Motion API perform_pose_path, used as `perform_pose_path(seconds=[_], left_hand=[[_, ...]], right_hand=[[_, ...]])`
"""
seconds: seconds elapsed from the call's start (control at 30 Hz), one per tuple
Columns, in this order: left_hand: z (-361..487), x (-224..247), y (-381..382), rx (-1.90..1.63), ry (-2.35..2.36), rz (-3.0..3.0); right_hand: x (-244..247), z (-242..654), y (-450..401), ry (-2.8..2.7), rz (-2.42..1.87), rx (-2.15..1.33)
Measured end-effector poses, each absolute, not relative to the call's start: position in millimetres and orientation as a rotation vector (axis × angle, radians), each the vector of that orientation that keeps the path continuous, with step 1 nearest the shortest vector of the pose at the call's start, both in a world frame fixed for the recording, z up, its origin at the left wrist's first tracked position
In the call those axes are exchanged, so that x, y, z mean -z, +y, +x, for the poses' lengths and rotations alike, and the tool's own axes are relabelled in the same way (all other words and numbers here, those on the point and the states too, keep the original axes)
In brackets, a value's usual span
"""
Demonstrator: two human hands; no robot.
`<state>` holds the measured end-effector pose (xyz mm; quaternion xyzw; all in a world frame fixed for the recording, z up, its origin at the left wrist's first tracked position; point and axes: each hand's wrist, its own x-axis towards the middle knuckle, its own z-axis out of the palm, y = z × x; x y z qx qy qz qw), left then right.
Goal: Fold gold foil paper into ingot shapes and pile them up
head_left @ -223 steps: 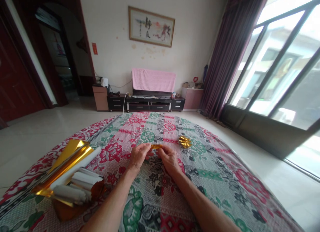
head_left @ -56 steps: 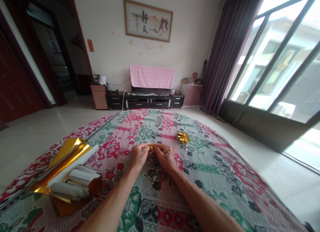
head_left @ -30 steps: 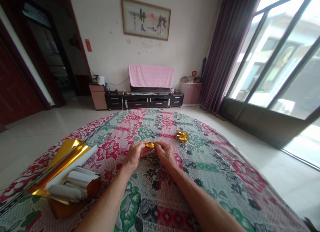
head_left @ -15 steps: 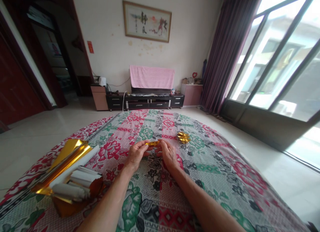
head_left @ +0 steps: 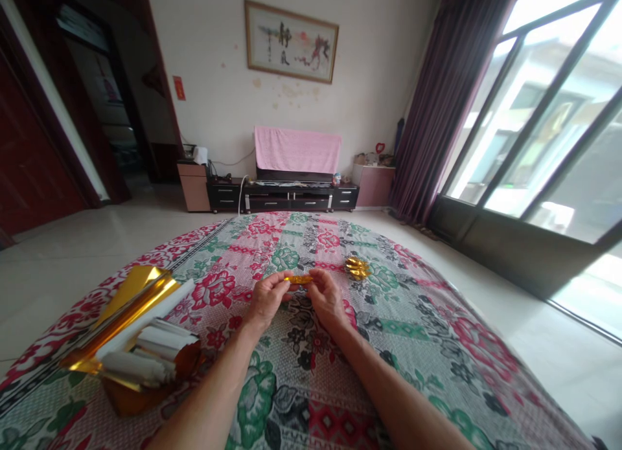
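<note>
A small folded piece of gold foil paper (head_left: 299, 280) spans the gap between my two hands, just above the flowered cloth. My left hand (head_left: 267, 298) pinches its left end between thumb and fingers. At its right end, my right hand (head_left: 328, 299) grips it the same way. Beyond my right hand lies a little cluster of folded gold foil pieces (head_left: 358, 268). To the left of my left forearm rests a stack of gold foil sheets (head_left: 140, 307), partly curled, with rolled pieces showing white backs (head_left: 162, 341).
A patterned red, green and grey cloth (head_left: 340, 372) covers the round surface before me. Past it stand a low black TV cabinet (head_left: 291, 197) and a pink towel (head_left: 297, 149) over a screen. A purple curtain (head_left: 418, 113) and windows are on the right.
My hands stay in nearly the same place on the gold foil paper, with small finger shifts; more of the strip shows between them. The view has turned slightly.
</note>
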<state>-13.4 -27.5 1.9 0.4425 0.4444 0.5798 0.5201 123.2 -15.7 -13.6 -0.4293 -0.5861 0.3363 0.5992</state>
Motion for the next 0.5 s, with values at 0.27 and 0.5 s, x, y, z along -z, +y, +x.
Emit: perform_pose_path(seconds=[0.27,0.5], left_hand=[[-12.3,-0.1,-28.3,-1.363,1.078,1.185],[-11.0,10.5,-16.7,-1.307,1.271,1.325]], right_hand=[[20.4,122.6,-11.5,-1.393,-1.069,-0.771],[17.0,131.7,-10.0,-1.437,-1.166,-0.673]])
